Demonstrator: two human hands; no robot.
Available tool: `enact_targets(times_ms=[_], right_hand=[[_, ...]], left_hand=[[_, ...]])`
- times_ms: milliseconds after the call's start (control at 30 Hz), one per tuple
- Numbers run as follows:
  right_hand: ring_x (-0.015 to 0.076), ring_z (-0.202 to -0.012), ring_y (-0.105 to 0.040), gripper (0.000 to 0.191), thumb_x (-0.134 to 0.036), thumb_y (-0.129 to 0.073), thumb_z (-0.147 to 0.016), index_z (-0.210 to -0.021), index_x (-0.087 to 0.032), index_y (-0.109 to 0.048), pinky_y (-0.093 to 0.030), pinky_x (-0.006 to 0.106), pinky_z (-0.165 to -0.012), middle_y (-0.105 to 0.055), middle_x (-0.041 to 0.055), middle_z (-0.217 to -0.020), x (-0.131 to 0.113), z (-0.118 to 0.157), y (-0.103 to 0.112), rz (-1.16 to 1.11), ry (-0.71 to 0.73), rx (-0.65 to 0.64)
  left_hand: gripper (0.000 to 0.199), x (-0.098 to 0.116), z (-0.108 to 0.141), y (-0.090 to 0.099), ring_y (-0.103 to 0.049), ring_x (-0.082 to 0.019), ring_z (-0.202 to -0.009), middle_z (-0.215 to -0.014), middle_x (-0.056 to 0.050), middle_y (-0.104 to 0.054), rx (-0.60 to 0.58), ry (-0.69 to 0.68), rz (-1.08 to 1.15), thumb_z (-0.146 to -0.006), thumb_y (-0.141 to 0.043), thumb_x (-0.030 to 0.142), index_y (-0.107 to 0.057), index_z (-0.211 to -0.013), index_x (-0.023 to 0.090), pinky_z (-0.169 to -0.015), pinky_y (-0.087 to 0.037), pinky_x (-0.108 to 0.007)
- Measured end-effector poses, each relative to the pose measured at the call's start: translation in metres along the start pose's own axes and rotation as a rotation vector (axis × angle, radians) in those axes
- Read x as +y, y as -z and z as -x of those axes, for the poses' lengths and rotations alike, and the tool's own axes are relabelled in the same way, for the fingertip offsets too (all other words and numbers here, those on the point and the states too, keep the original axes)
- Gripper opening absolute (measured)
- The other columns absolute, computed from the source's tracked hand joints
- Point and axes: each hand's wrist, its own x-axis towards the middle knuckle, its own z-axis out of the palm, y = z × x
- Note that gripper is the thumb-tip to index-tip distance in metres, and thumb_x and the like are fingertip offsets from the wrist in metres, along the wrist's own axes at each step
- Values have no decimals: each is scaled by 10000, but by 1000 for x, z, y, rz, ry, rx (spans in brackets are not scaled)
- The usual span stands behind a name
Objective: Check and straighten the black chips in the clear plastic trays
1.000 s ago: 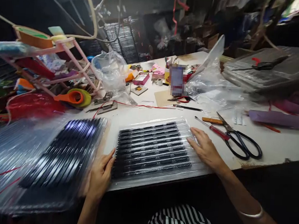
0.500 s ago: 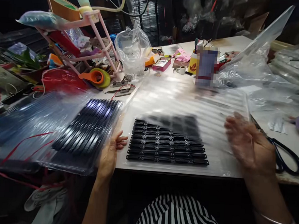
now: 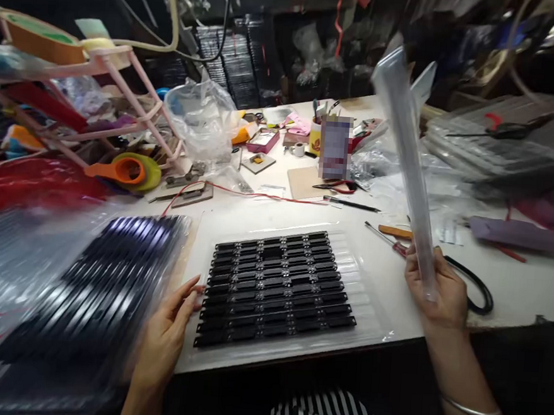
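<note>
A clear plastic tray (image 3: 368, 302) lies on the table in front of me, holding rows of black segmented strips (image 3: 275, 289). Beside its left edge is my left hand (image 3: 166, 332), fingers loosely apart and slightly bent; whether they touch the rim I cannot tell. My right hand (image 3: 439, 291) is closed round the lower end of a clear plastic sheet or tray (image 3: 407, 147), which stands nearly upright and is seen almost edge-on. To the left, more black strips (image 3: 106, 271) sit under clear, shiny plastic.
Scissors (image 3: 482, 298) and a screwdriver (image 3: 384, 235) lie near my right hand. Pliers (image 3: 340, 186) and a pen (image 3: 353, 204) are further back. A pink rack (image 3: 138, 78) stands at the left, with an orange tape dispenser (image 3: 128, 170) below it. Clear trays (image 3: 500, 141) are piled at the right.
The clear plastic has been raised off the black strips and swung up to the right by my right hand, uncovering all the rows. My left hand stays at the tray's left side. The view has shifted.
</note>
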Motion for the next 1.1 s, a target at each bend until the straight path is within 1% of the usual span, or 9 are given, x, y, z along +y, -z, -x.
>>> enact_targets(times_ms=[100,167,267,400,600,700,800,933,1100], right_hand=[[128,-987,-647,313,-297,-405,-914,-1037,-164,-660,-561,196,-786,-677,104,-1042,-5,6,-20,-80,16,-38],[135,-969,-653,284,-273,-437,-898,-1026,-152,-661,-570,208,-775,-680,103,-1003,-6,9,-27,-108,42,-31],[136,-933,-662,226,-233,-464,-885,-964,-168,-665,-585,227,-741,-687,85,-976,-5,9,-26,-138,56,-10],[114,-931,-659,227,-246,-454,-894,-906,-186,-673,-570,189,-763,-697,71,-971,-3,10,-26,-135,24,-17],[146,-970,-651,275,-325,-428,-900,-926,-186,-665,-581,232,-759,-684,95,-1007,-4,12,-34,-16,63,-44],[142,-949,-657,264,-344,-462,-885,-926,-175,-661,-573,208,-759,-682,103,-999,-4,12,-34,-8,64,-60],[146,-933,-660,240,-338,-497,-872,-929,-172,-661,-578,209,-750,-684,104,-981,-4,11,-33,-18,66,-71],[125,-900,-666,171,-271,-513,-871,-903,-198,-664,-583,201,-732,-697,52,-902,-4,11,-32,-110,52,-47],[87,-872,-668,246,-264,-448,-912,-905,-169,-675,-546,138,-783,-697,56,-862,-4,13,-32,-192,-5,-24]], left_hand=[[631,4,1,-2,-607,-221,-953,-1151,-61,-644,21,27,-1,-721,-587,612,-575,-1225,232,-864,-465,-343],[659,6,2,-4,-604,-230,-950,-1116,-59,-654,53,14,-15,-678,-607,634,-597,-1193,224,-847,-472,-340],[687,7,2,-7,-602,-211,-822,-1026,-57,-662,96,-55,-80,-637,-614,657,-624,-1151,202,-734,-491,-326],[729,9,1,-8,-544,-163,-657,-945,-51,-656,110,-109,-158,-609,-626,655,-619,-1161,179,-605,-477,-300],[670,14,2,-8,-523,-149,-616,-943,-50,-649,107,-167,-210,-650,-606,622,-615,-1158,185,-561,-463,-289],[648,9,0,-7,-511,-148,-608,-951,-50,-641,104,-194,-235,-676,-584,618,-608,-1164,193,-535,-445,-286],[612,1,-2,-4,-539,-168,-684,-1014,-52,-631,61,-198,-258,-725,-552,602,-587,-1193,209,-574,-448,-292],[594,-3,-2,-3,-559,-218,-934,-1135,-67,-602,28,-215,-232,-782,-495,589,-556,-1230,203,-770,-459,-322],[655,-4,1,-7,-517,-171,-717,-1079,-64,-584,35,-268,-290,-770,-515,590,-504,-1290,193,-690,-472,-328]])
